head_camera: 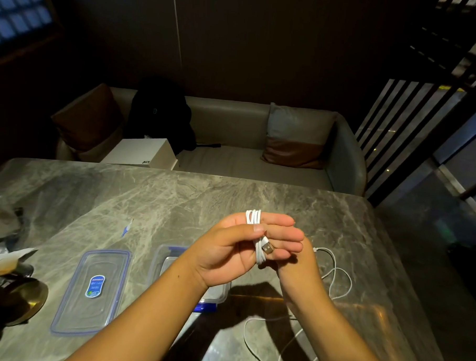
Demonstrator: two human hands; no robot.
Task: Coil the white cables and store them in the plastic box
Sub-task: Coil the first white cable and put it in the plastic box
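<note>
The coiled cable is pinched by the left hand to retain its loops; the right hand grip is obscured. The plastic box is set open at 8 o'clock.

One white cable was up off the desk, wound into a tight bundle of several loops and standing nearly upright across the left hand, thumb pinning it against the fingers. Its USB plug poked out low on the bundle, metal end showing. More white cable sprawled loose on the desk to the right, in open curves. The clear box sat open on the desk, partly hidden under the left wrist, and its blue-edged lid lay flat just left of it.
</note>
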